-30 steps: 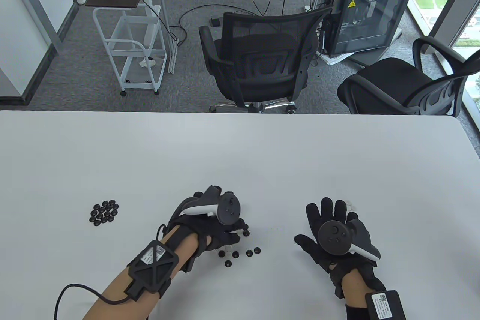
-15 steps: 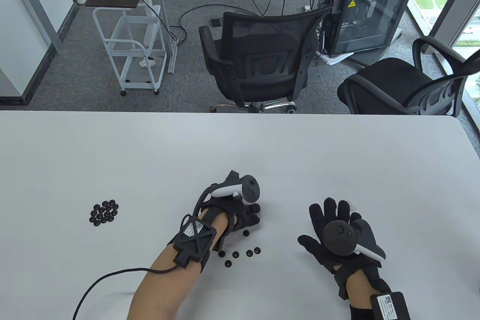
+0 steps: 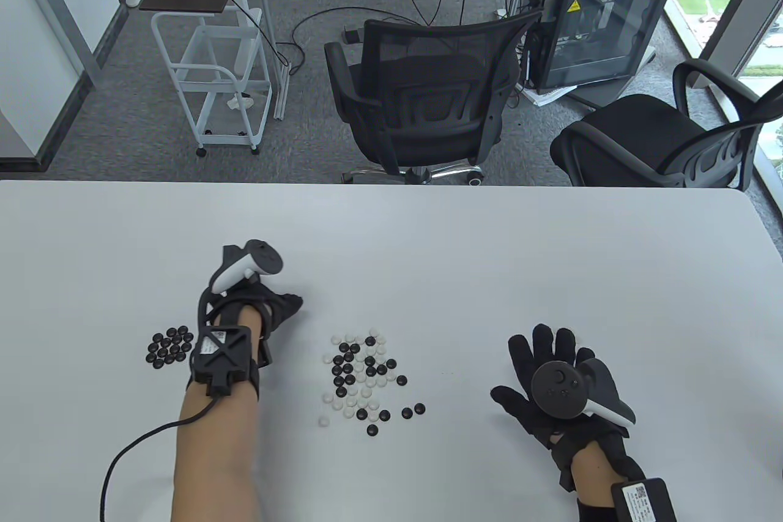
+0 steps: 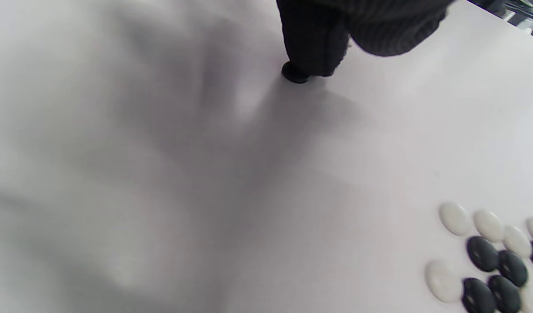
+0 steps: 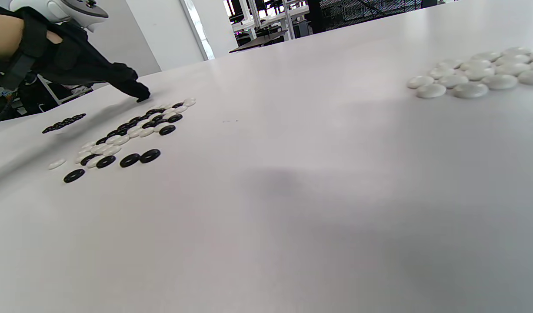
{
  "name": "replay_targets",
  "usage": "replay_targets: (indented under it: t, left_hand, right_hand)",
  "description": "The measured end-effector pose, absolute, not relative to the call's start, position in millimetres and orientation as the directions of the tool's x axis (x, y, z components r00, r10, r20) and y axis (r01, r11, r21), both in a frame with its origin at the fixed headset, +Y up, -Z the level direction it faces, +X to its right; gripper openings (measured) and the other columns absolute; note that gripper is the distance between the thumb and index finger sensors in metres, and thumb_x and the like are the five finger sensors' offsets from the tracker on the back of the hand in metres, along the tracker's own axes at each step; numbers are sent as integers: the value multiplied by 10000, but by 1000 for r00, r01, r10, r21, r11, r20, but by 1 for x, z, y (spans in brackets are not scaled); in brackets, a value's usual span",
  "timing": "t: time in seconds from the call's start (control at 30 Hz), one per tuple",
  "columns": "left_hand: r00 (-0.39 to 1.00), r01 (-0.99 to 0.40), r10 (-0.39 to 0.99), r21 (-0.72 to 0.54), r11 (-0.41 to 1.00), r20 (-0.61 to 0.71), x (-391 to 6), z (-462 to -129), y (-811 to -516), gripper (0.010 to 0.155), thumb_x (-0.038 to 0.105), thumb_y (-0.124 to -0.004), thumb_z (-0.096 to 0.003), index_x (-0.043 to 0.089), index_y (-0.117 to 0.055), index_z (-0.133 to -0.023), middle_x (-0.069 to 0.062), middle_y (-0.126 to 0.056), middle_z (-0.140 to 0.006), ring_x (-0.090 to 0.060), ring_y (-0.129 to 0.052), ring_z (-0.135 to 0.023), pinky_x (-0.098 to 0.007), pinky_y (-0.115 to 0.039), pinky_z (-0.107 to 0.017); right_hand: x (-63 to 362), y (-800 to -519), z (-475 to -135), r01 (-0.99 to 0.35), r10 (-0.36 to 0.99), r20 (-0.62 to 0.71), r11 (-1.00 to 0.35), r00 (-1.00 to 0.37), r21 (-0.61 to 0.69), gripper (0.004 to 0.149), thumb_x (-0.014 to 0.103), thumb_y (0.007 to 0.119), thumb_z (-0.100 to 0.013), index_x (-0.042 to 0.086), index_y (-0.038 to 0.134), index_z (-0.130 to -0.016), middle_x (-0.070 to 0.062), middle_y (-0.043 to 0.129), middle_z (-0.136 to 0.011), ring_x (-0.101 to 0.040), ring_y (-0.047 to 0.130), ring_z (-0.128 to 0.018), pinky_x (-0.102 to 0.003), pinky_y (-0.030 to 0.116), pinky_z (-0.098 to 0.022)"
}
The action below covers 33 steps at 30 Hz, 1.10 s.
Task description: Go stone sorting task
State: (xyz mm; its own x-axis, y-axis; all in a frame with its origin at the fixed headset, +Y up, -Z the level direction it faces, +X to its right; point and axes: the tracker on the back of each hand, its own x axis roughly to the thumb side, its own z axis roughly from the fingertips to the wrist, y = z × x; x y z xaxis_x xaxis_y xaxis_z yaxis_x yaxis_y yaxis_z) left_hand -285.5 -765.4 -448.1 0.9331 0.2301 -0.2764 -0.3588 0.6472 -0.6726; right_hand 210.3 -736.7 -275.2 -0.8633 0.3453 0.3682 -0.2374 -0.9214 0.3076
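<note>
A mixed heap of black and white Go stones lies in the middle of the white table; it also shows in the left wrist view and the right wrist view. A sorted cluster of black stones sits to the left. My left hand is between the two, its fingers stretched down onto a single black stone on the table. My right hand lies flat and open at the right. A group of white stones lies just ahead of it.
Two black office chairs stand beyond the table's far edge. A cable trails from my left forearm across the near left of the table. A few black stones lie loose at the heap's near right.
My left hand has swung left off the mixed heap, uncovering it, with one black stone under its fingertip. The right hand has barely shifted.
</note>
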Motion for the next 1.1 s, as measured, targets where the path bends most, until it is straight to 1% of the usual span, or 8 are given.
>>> replay_targets:
  t: [0.1, 0.2, 0.3, 0.53, 0.77, 0.9, 1.0, 1.1]
  left_hand:
    - [919, -378, 182, -656, 653, -349, -330, -436, -762, 600, 525, -535, -576, 313, -618, -1131, -200, 146, -1133, -535, 224, -929, -823, 25, -562]
    - [902, -402, 168, -637, 657, -397, -359, -425, -762, 600, 523, -533, -577, 320, -607, -1136, -195, 154, -1130, -531, 230, -928, -822, 28, -562]
    - [891, -421, 172, -626, 657, -419, -377, -418, -762, 603, 524, -531, -576, 327, -595, -1142, -194, 163, -1126, -528, 237, -924, -822, 32, -563]
    - [885, -424, 157, -619, 661, -439, -394, -409, -762, 608, 519, -530, -576, 325, -585, -1149, -193, 174, -1120, -527, 246, -919, -820, 36, -563]
    - [889, -429, 186, -623, 654, -417, -391, -409, -757, 621, 525, -533, -573, 327, -550, -1161, -194, 179, -1120, -525, 247, -921, -820, 38, -564]
    - [927, -373, 234, -661, 651, -292, -363, -414, -741, 615, 521, -552, -580, 307, -593, -1155, -213, 139, -1139, -535, 226, -927, -821, 24, -566]
    - [977, -195, 199, -723, 662, -82, -322, -411, -728, 597, 514, -588, -581, 300, -672, -1132, -215, 68, -1160, -536, 172, -947, -822, -13, -574]
    - [975, -62, 195, -721, 690, 103, -281, -400, -719, 580, 510, -612, -576, 307, -735, -1106, -224, -6, -1177, -546, 101, -968, -827, -62, -584]
  right_hand:
    - [211, -738, -275, -228, 339, 365, -922, -867, 314, 876, 478, 526, -612, -127, 175, -1139, -527, -18, -1026, -731, -89, -806, -865, 29, -475]
    - [210, -737, -275, -224, 336, 363, -921, -869, 318, 876, 477, 528, -612, -128, 176, -1139, -526, -18, -1026, -729, -88, -808, -865, 31, -475]
    - [210, -737, -275, -218, 332, 363, -922, -870, 321, 875, 476, 528, -613, -128, 177, -1139, -527, -17, -1025, -731, -88, -806, -865, 31, -474]
    - [206, -738, -275, -211, 330, 361, -920, -872, 331, 874, 476, 529, -613, -129, 181, -1139, -529, -15, -1024, -731, -86, -807, -865, 32, -473]
    - [203, -738, -275, -207, 328, 369, -921, -869, 330, 873, 475, 529, -614, -131, 181, -1139, -529, -13, -1026, -731, -83, -808, -865, 33, -474]
    - [203, -738, -275, -207, 328, 369, -921, -870, 331, 875, 476, 531, -613, -130, 184, -1139, -529, -12, -1026, -733, -83, -807, -865, 34, -475]
    - [204, -739, -276, -204, 327, 366, -920, -871, 335, 873, 476, 531, -613, -129, 186, -1140, -528, -11, -1026, -731, -83, -808, -865, 34, -475]
    - [204, -739, -276, -205, 330, 361, -917, -872, 342, 871, 475, 531, -615, -130, 188, -1140, -531, -12, -1025, -732, -82, -808, -865, 35, -475]
